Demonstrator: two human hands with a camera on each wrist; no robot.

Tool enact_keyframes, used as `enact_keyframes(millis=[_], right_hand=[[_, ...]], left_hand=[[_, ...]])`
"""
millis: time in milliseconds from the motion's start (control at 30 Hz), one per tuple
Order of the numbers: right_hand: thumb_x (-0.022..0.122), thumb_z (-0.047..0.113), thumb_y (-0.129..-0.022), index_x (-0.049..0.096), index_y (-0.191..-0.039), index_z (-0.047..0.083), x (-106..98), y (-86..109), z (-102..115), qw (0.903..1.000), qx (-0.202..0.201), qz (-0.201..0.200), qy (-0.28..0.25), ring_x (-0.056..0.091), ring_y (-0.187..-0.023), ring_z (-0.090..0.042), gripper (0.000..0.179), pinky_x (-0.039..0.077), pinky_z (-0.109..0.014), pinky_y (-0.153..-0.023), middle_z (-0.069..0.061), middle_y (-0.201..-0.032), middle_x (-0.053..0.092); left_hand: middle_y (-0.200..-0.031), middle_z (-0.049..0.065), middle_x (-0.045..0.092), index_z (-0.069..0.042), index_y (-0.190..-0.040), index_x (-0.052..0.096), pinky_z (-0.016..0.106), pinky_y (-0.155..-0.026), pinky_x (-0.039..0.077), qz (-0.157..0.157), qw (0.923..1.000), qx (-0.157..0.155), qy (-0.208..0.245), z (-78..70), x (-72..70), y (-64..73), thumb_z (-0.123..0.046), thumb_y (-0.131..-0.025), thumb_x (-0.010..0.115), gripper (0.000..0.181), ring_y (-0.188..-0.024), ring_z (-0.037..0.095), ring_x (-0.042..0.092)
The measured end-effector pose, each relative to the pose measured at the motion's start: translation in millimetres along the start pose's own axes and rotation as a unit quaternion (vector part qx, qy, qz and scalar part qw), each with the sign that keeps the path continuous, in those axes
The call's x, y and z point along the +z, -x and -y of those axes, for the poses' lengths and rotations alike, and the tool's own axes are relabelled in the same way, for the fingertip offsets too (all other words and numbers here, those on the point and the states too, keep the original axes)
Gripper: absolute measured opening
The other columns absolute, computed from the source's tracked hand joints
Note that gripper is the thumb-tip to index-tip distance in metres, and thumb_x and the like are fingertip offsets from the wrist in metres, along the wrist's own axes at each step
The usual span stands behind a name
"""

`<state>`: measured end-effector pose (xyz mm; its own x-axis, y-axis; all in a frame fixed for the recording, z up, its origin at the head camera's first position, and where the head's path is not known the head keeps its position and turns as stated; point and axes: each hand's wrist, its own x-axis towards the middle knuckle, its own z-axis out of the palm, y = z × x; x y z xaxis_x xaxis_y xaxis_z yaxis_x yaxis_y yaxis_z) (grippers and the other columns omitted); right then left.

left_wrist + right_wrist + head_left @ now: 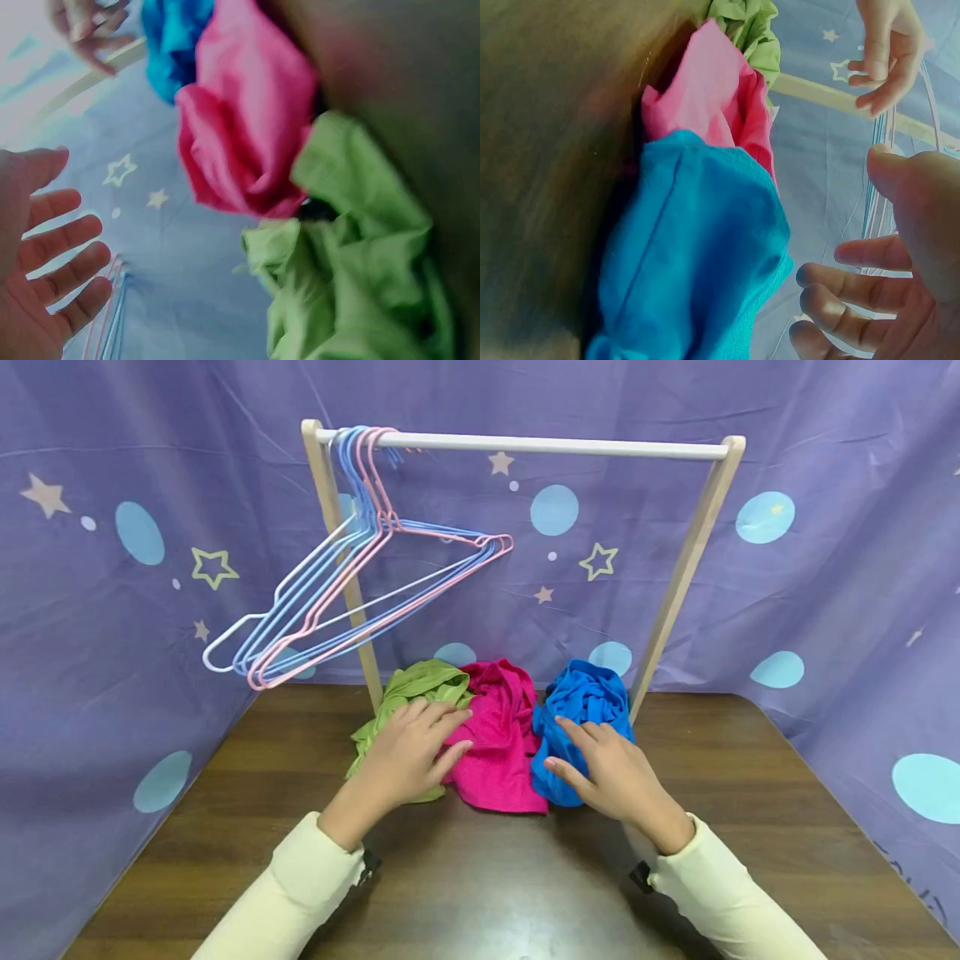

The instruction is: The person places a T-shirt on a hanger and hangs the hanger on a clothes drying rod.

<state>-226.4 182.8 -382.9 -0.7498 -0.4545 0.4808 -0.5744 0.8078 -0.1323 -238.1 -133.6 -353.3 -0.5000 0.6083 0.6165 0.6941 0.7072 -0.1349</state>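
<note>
Three crumpled cloth garments lie side by side at the back of the table: a green one (427,681), a pink one (498,760) and a blue one (592,693). My left hand (408,747) hovers over the green garment, fingers spread and holding nothing. Over the blue garment is my right hand (611,768), also empty with its fingers loosely bent. Both wrist views show a gap between the palms and the cloth. In the right wrist view the blue garment (697,247) is nearest, with the pink garment (712,90) beyond it.
A rack with wooden posts (686,568) and a white rail (555,444) stands behind the garments. Several blue, pink and white hangers (330,585) hang at the rail's left end. The brown table (480,877) extends toward me, and a purple curtain (847,568) surrounds it.
</note>
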Motion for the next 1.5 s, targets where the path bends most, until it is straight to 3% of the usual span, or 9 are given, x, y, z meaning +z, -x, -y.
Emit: enact_keyframes(millis=[100,200,333,433,700,900,1033,1333,1500], right_hand=[[0.061,0.054,-0.098,0.057,-0.144,0.008,-1.2,-5.6,-3.0,1.0,0.008,-0.004,-0.003,0.064,-0.111,-0.032,0.065,0.056,-0.052,-0.089,-0.014,-0.126,0.067],[0.062,0.052,-0.099,0.057,-0.143,0.006,-2.5,-13.0,-6.5,0.9999,0.008,-0.007,-0.002,0.064,-0.113,-0.033,0.064,0.056,-0.053,-0.09,-0.015,-0.127,0.067],[0.062,0.05,-0.099,0.058,-0.142,0.004,-3.7,-23.5,-10.3,0.9999,0.006,-0.01,-0.009,0.064,-0.115,-0.034,0.062,0.055,-0.053,-0.093,-0.016,-0.128,0.066],[0.061,0.05,-0.1,0.06,-0.14,0.004,-2.7,-30.1,-12.6,0.9999,0.001,-0.007,-0.013,0.064,-0.116,-0.033,0.061,0.055,-0.052,-0.093,-0.016,-0.127,0.067],[0.058,0.051,-0.101,0.063,-0.134,0.002,-4.7,-48.4,-27.7,0.9999,0.009,0.006,0.008,0.066,-0.108,-0.032,0.059,0.057,-0.052,-0.089,-0.016,-0.119,0.069],[0.055,0.052,-0.103,0.065,-0.13,0.001,-11.5,-70.4,-39.5,0.9954,0.081,0.021,0.047,0.066,-0.101,-0.039,0.059,0.059,-0.057,-0.074,-0.02,-0.113,0.069],[0.055,0.043,-0.104,0.064,-0.128,-0.003,-12.6,-88.2,-43.5,0.9877,0.131,0.043,0.074,0.062,-0.101,-0.046,0.052,0.056,-0.062,-0.077,-0.027,-0.111,0.066],[0.055,0.031,-0.105,0.055,-0.135,-0.007,-11.3,-114.9,-55.7,0.9755,0.182,0.107,0.062,0.051,-0.12,-0.054,0.048,0.047,-0.065,-0.098,-0.033,-0.132,0.056],[0.055,0.016,-0.103,0.053,-0.137,-0.008,-4.7,-117.7,-68.6,0.9717,0.184,0.135,0.062,0.054,-0.116,-0.055,0.042,0.047,-0.064,-0.097,-0.035,-0.127,0.058]], left_hand=[[-0.121,0.012,0.069,-0.008,-0.129,0.069,0.049,-0.091,0.05,-0.019,0.9996,-0.021,0.003,7.0,-10.8,-9.0,-0.032,-0.096,0.071,0.041,-0.107,0.032,0.062],[-0.12,0.014,0.069,-0.007,-0.127,0.069,0.051,-0.089,0.049,-0.066,0.9967,-0.047,-0.001,12.3,-25.7,-20.6,-0.03,-0.095,0.072,0.039,-0.105,0.035,0.06],[-0.121,0.016,0.067,-0.004,-0.126,0.069,0.053,-0.089,0.043,-0.149,0.9846,-0.092,-0.002,17.5,-49.9,-39.6,-0.025,-0.095,0.073,0.037,-0.108,0.039,0.054],[-0.129,0.017,0.062,-0.003,-0.129,0.067,0.056,-0.095,0.036,-0.18,0.9745,-0.132,-0.017,20.7,-67.8,-52.2,-0.025,-0.095,0.074,0.041,-0.116,0.043,0.046],[-0.143,0.018,0.051,-0.005,-0.137,0.06,0.058,-0.101,0.03,-0.206,0.9459,-0.243,-0.06,31.1,-91.9,-71.0,-0.014,-0.093,0.075,0.048,-0.119,0.046,0.039],[-0.138,0.02,0.053,-0.005,-0.138,0.059,0.057,-0.097,0.033,-0.208,0.9252,-0.311,-0.065,38.8,-92.0,-67.4,-0.009,-0.095,0.068,0.044,-0.118,0.047,0.042],[-0.135,0.024,0.054,-0.004,-0.14,0.057,0.057,-0.093,0.034,-0.194,0.9136,-0.349,-0.078,43.1,-92.9,-62.3,-0.013,-0.097,0.068,0.045,-0.117,0.049,0.043],[-0.124,0.024,0.06,-0.003,-0.133,0.063,0.056,-0.084,0.038,-0.211,0.8862,-0.389,-0.137,48.9,-93.2,-57.8,-0.001,-0.096,0.06,0.037,-0.104,0.048,0.05],[-0.117,0.024,0.063,0.0,-0.124,0.068,0.056,-0.083,0.039,-0.226,0.8842,-0.383,-0.141,51.4,-94.9,-56.0,0.004,-0.093,0.057,0.033,-0.101,0.049,0.053]])
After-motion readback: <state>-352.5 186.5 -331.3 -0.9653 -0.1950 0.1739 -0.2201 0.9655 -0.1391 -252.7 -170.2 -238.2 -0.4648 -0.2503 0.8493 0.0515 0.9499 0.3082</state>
